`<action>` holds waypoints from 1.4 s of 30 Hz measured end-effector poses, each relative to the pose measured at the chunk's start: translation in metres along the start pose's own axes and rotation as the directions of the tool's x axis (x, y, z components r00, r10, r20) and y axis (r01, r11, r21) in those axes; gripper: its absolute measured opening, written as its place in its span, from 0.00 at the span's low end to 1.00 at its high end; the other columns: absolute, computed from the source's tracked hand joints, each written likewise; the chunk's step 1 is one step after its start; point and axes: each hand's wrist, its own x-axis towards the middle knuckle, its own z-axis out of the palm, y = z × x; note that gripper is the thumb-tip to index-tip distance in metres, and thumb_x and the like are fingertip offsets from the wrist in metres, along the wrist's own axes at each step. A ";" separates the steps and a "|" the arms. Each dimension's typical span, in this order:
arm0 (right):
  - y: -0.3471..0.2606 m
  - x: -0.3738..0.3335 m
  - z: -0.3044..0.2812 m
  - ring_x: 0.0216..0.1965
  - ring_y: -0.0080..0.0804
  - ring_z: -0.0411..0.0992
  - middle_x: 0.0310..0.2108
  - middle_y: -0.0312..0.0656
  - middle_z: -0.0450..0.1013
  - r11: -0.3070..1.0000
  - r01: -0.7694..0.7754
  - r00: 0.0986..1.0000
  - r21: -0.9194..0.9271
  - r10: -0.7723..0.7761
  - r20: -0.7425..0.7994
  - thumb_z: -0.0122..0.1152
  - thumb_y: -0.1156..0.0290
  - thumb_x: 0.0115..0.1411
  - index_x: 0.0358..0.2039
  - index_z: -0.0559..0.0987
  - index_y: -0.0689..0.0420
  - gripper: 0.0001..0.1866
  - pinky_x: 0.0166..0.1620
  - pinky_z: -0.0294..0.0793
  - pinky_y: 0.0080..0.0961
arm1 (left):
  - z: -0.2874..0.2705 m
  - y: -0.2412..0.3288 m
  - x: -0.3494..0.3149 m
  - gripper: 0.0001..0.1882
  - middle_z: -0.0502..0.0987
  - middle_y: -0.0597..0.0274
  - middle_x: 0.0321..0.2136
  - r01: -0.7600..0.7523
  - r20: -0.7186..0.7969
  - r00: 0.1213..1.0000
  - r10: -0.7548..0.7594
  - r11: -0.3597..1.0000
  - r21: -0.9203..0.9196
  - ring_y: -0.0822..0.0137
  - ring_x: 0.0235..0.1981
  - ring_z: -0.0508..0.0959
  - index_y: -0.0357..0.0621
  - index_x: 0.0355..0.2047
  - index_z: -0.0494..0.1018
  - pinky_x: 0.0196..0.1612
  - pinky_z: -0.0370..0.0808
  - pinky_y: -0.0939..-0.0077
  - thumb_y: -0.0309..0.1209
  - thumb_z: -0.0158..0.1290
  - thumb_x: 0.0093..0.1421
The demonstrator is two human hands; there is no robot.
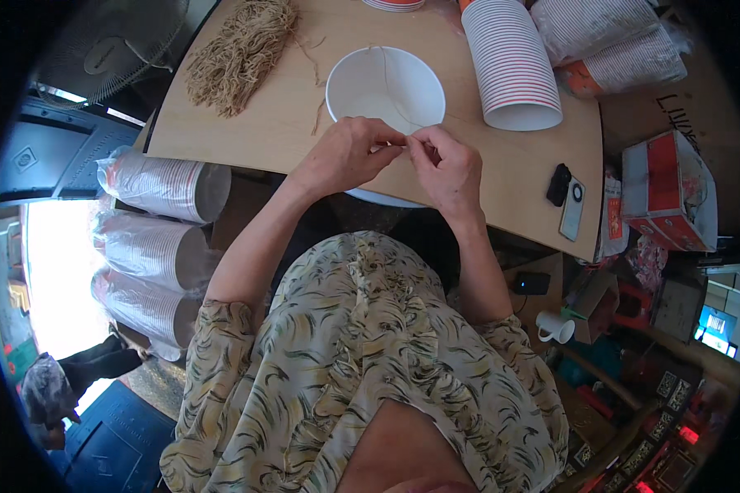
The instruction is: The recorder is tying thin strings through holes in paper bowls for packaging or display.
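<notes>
Over the near edge of the table, my left hand [345,156] and my right hand [450,171] meet with fingertips pinched together. A thin tan string [389,86] runs from the far rim of a white paper bucket [349,92], across its opening, to my fingertips. The bit between my fingers is mostly hidden. The bucket stands just beyond my hands, its mouth facing up. A thick bundle of tan strings [242,53] lies at the far left of the table, with a few loose strands beside it. Part of another white rim [386,198] shows below the table edge, under my hands.
A long nested stack of paper buckets [514,62] lies at the table's far right, beside plastic-wrapped stacks [625,70]. A phone [572,211] and a small black object [558,184] rest at the right edge. More wrapped stacks [148,255] sit left of the table; a mug [556,327] stands at lower right.
</notes>
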 end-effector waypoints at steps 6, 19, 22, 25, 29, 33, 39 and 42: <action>0.006 0.012 -0.009 0.23 0.45 0.77 0.23 0.48 0.75 0.999 0.045 0.999 -0.018 -0.045 -0.015 0.65 0.69 0.62 0.35 0.78 0.57 0.06 0.27 0.71 0.35 | -0.005 0.006 -0.002 0.13 0.85 0.51 0.32 0.098 0.014 0.995 -0.098 0.992 -0.078 0.57 0.36 0.86 0.33 0.44 0.76 0.42 0.81 0.67 0.26 0.58 0.59; -0.019 0.038 -0.054 0.23 0.22 0.71 0.22 0.41 0.75 0.995 -0.032 0.993 0.091 0.022 0.113 0.66 0.72 0.63 0.37 0.80 0.62 0.07 0.29 0.71 0.23 | -0.020 0.009 -0.006 0.11 0.85 0.52 0.33 0.097 0.088 0.992 -0.093 0.994 -0.046 0.59 0.37 0.86 0.36 0.43 0.78 0.43 0.81 0.68 0.26 0.58 0.60; -0.013 0.036 -0.045 0.25 0.21 0.73 0.24 0.39 0.77 0.984 0.008 0.987 0.181 -0.037 0.155 0.66 0.72 0.63 0.37 0.81 0.62 0.07 0.30 0.72 0.21 | -0.017 0.005 -0.006 0.11 0.85 0.53 0.33 0.063 0.069 0.996 -0.062 0.998 -0.007 0.58 0.36 0.86 0.38 0.42 0.80 0.43 0.81 0.67 0.29 0.59 0.60; -0.006 0.032 -0.037 0.27 0.19 0.74 0.26 0.37 0.78 0.959 -0.008 0.988 0.284 -0.036 0.151 0.66 0.71 0.63 0.37 0.81 0.63 0.08 0.32 0.74 0.20 | -0.017 0.016 -0.006 0.15 0.85 0.56 0.32 0.056 0.075 0.995 -0.069 0.984 0.167 0.58 0.36 0.85 0.41 0.42 0.81 0.43 0.81 0.64 0.36 0.63 0.58; -0.006 0.032 -0.029 0.32 0.15 0.73 0.29 0.32 0.76 0.929 -0.054 0.984 0.366 -0.012 0.175 0.63 0.76 0.65 0.39 0.81 0.65 0.06 0.36 0.73 0.15 | -0.013 0.024 -0.006 0.19 0.85 0.59 0.30 0.116 0.019 0.992 -0.128 0.949 0.294 0.58 0.36 0.84 0.45 0.41 0.83 0.42 0.80 0.62 0.44 0.67 0.54; 0.008 0.034 -0.019 0.30 0.17 0.76 0.27 0.36 0.79 0.929 -0.026 0.984 0.370 -0.042 0.172 0.65 0.71 0.64 0.37 0.81 0.63 0.08 0.34 0.75 0.20 | -0.007 0.024 -0.007 0.14 0.84 0.62 0.29 0.083 -0.019 0.996 -0.082 0.935 0.345 0.58 0.38 0.81 0.49 0.35 0.85 0.43 0.79 0.63 0.43 0.67 0.53; 0.011 0.033 -0.014 0.33 0.17 0.75 0.30 0.35 0.80 0.955 -0.028 0.975 0.294 -0.039 0.219 0.59 0.75 0.66 0.38 0.79 0.63 0.05 0.36 0.75 0.19 | -0.002 0.013 -0.009 0.09 0.84 0.65 0.34 0.017 -0.106 0.994 0.008 0.973 0.231 0.57 0.43 0.79 0.52 0.34 0.85 0.47 0.78 0.63 0.34 0.67 0.51; 0.012 0.033 -0.007 0.30 0.27 0.78 0.29 0.42 0.80 0.981 0.042 0.971 0.190 -0.085 0.222 0.58 0.73 0.66 0.36 0.78 0.61 0.04 0.35 0.76 0.26 | -0.001 0.012 -0.011 0.08 0.84 0.64 0.36 -0.051 -0.139 0.987 0.079 0.979 0.197 0.58 0.44 0.79 0.50 0.33 0.85 0.47 0.77 0.63 0.31 0.67 0.51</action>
